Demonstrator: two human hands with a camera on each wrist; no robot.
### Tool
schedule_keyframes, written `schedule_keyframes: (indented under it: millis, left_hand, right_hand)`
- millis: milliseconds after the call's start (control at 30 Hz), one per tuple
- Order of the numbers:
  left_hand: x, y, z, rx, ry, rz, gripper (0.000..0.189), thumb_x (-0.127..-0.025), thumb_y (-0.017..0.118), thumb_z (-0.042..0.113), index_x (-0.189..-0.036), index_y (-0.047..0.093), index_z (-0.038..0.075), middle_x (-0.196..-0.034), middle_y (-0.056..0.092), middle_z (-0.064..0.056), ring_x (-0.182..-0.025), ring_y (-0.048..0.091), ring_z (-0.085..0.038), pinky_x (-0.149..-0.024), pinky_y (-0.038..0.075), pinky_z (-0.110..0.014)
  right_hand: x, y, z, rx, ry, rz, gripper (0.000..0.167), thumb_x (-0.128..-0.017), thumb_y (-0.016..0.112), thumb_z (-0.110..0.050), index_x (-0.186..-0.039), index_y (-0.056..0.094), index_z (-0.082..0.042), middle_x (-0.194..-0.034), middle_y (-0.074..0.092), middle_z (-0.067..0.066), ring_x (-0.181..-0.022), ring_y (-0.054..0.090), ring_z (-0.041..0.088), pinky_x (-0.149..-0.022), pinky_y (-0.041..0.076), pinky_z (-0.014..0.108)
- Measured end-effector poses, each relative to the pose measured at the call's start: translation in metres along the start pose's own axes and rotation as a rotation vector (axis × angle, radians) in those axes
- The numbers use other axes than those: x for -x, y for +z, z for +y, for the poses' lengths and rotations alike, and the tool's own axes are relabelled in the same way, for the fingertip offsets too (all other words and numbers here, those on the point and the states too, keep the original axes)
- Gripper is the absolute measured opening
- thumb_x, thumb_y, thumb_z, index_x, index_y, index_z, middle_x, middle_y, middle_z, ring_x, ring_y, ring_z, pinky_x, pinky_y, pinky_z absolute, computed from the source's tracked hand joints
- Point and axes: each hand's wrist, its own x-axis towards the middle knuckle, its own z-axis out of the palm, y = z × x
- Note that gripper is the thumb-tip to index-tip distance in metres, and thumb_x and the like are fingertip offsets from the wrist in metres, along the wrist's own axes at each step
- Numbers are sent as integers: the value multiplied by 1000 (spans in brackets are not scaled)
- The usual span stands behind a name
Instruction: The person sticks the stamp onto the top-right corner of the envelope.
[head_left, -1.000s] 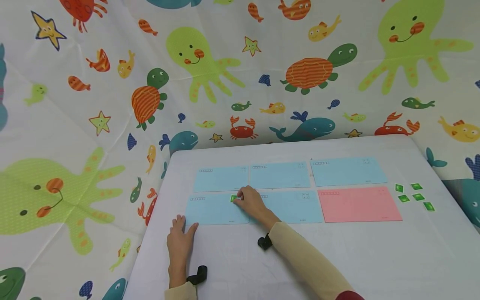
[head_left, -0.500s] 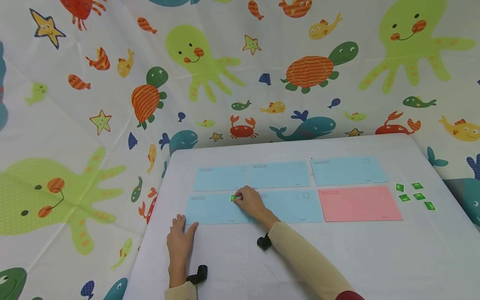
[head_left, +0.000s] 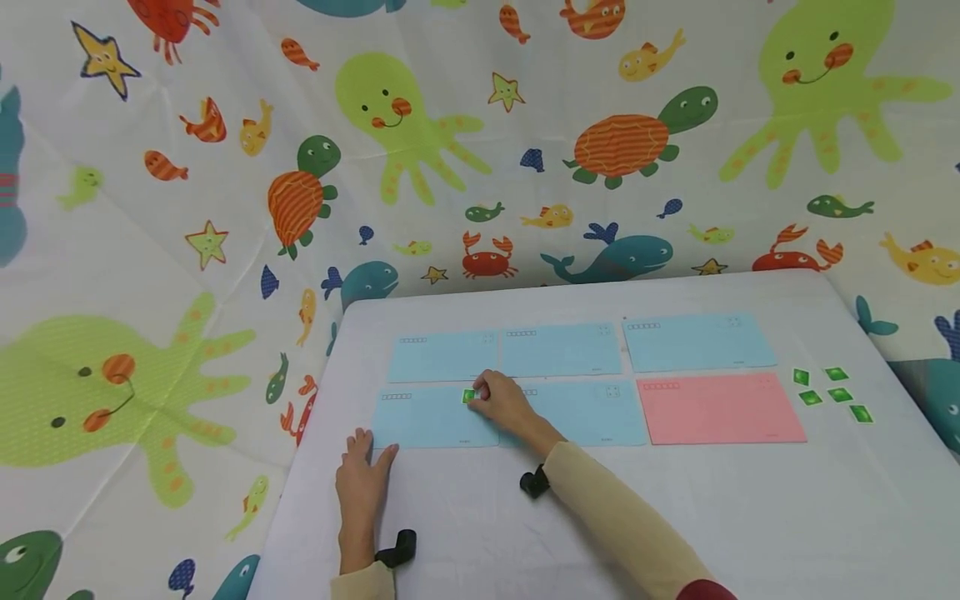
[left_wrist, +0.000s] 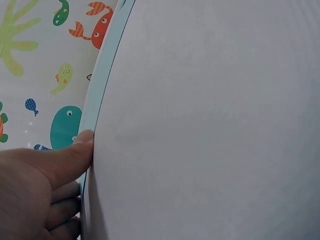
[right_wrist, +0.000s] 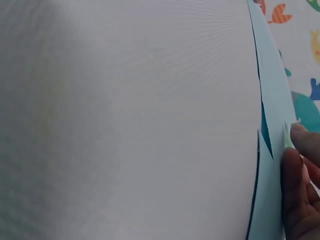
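My right hand [head_left: 508,407] pinches a small green stamp [head_left: 468,397] at the upper right corner of the blue envelope [head_left: 423,423] in the near row, at the left. In the right wrist view, the thumb and a finger meet at the stamp's pale edge [right_wrist: 287,135]. Fingers spread, my left hand [head_left: 362,483] rests at the same envelope's lower left corner. The left wrist view has its thumb [left_wrist: 82,150] touching the blue edge. Part of the neighbouring blue envelope [head_left: 585,421] is hidden under my right hand.
Three more blue envelopes [head_left: 442,358] form the far row on the white table [head_left: 637,517]. A pink envelope [head_left: 720,412] ends the near row at the right. Several loose green stamps [head_left: 836,374] lie beyond it. A sea-animal cloth [head_left: 465,167] hangs behind.
Almost nothing differs. Both hands keep their places, and the stamp stays at the envelope's corner. The head view has shifted very slightly.
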Motion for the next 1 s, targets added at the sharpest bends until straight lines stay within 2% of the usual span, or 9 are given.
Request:
schedule_keyframes:
  millis: [333, 600, 833, 1000]
  left_hand:
    - [1, 1, -1, 20, 4, -2, 72, -97, 65, 31, -152, 35, -4, -162, 25, -22, -154, 15, -43, -121, 14, -66]
    - [2, -1, -2, 15, 13, -3, 72, -97, 64, 32, -152, 34, -4, -162, 25, -23, -153, 15, -44, -121, 14, -67]
    - [2, -2, 0, 14, 18, 6, 71, -97, 65, 30, -151, 36, -5, -162, 26, -22, -153, 17, -43, -122, 16, -64]
    - [5, -3, 1, 1, 22, -7, 71, -98, 63, 29, -152, 34, -6, -162, 25, -23, -154, 16, -42, -123, 15, -63]
  right_hand:
    - [8, -15, -4, -108, -4, -74, 29, -91, 70, -7, -118, 60, -2, -91, 55, 3, -78, 48, 15, -71, 44, 27]
    - [15, -32, -13, -116, -33, -34, 25, -96, 66, -10, -117, 63, 2, -92, 62, 6, -74, 57, 13, -64, 52, 23]
    - [21, -48, -17, -23, -62, 12, 14, -99, 64, -21, -103, 70, -9, -89, 67, 0, -71, 57, 8, -64, 51, 21]
    - [30, -56, -18, 58, -96, 16, 13, -99, 64, -19, -97, 72, -9, -85, 67, 0, -73, 53, 9, -65, 47, 22]
